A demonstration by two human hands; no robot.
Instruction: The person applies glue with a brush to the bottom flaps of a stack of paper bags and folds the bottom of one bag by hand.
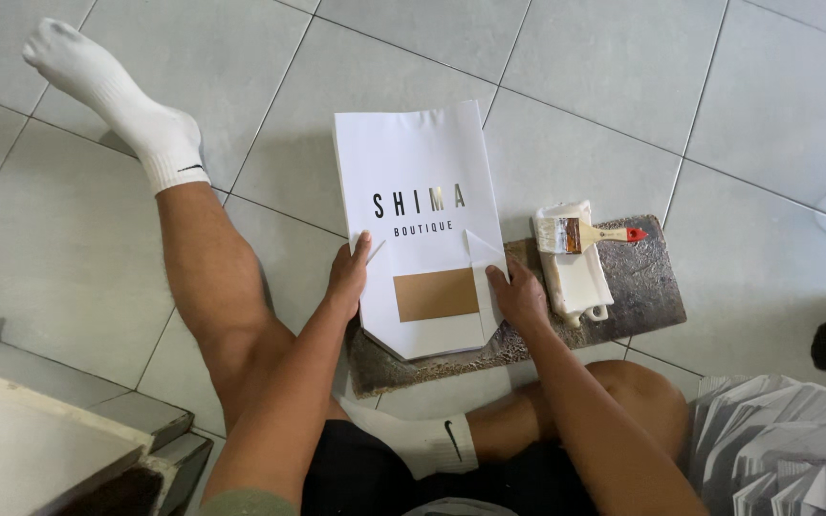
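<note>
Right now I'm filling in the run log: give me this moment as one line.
left hand: pressing paper bag's left edge | right hand: pressing right fold | paintbrush: resting on white tray | base: stone slab

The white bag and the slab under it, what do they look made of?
The white bag looks like smooth matte paper: crisp folded flaps, and a brown unprinted patch. The slab looks like rough grey-brown stone or worn board, mottled and dull; which one is unclear.
</note>
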